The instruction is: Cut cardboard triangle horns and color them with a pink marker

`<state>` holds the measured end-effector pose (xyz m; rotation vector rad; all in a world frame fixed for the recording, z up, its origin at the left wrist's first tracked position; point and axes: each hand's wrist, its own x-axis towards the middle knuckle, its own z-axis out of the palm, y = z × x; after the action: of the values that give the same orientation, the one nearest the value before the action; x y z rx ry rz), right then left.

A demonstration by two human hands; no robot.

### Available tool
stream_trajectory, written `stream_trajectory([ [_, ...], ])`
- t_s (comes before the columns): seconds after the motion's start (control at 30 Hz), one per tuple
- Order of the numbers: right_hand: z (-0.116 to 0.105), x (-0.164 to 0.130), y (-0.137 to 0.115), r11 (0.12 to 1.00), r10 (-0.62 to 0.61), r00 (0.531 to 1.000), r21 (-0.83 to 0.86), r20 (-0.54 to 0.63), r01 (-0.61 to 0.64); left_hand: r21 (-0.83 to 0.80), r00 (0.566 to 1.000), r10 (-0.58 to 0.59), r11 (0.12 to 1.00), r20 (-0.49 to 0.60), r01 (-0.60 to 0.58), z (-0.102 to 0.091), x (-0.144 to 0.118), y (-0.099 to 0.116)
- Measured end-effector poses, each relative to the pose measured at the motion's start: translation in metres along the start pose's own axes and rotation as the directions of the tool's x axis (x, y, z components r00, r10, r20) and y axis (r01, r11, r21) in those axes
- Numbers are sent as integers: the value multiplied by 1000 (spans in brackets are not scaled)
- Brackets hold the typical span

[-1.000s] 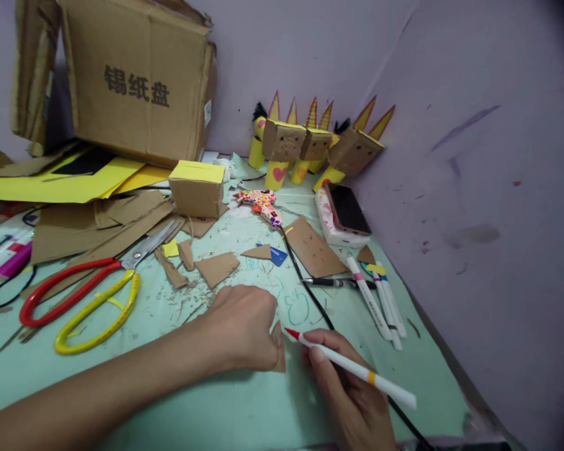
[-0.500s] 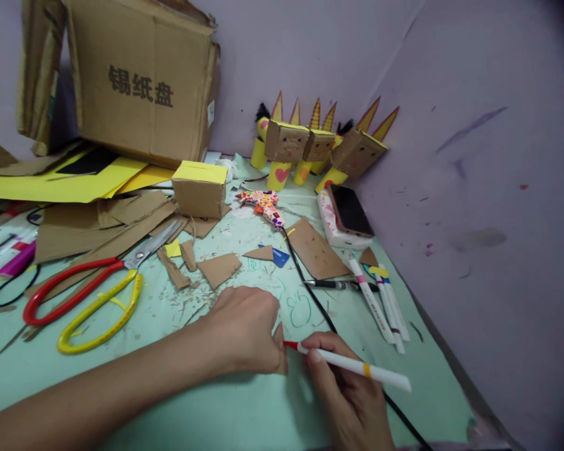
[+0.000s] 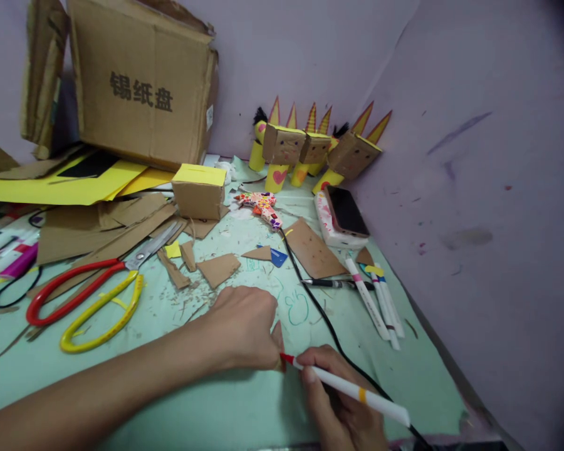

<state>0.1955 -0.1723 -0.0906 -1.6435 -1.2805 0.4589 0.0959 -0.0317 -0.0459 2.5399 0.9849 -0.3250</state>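
Observation:
My left hand presses a small brown cardboard piece flat on the pale green table top, fingers curled over it so only its right edge shows. My right hand grips a white marker with a red tip and an orange band. The red tip touches the lower right edge of the cardboard piece, right beside my left fingers.
Red-and-yellow scissors lie left of my left hand among cardboard scraps. A black cable runs from a patterned glue gun past my right hand. Several markers, a phone, cardboard figures and a big box stand behind.
The marker tip has dropped from just above and right of the cardboard piece down to its edge. My right hand has moved slightly lower and left. My left hand has stayed put.

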Motion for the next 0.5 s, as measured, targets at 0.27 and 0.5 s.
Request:
stream_trajectory([
  [0.27, -2, 0, 1, 1000, 5, 1000, -20, 15, -4, -211, 991, 128, 969, -34, -132, -4, 16, -15],
  [0.5, -3, 0, 0, 998, 15, 1000, -57, 14, -14, -64, 973, 224, 973, 63, -220, -11, 24, -11],
])
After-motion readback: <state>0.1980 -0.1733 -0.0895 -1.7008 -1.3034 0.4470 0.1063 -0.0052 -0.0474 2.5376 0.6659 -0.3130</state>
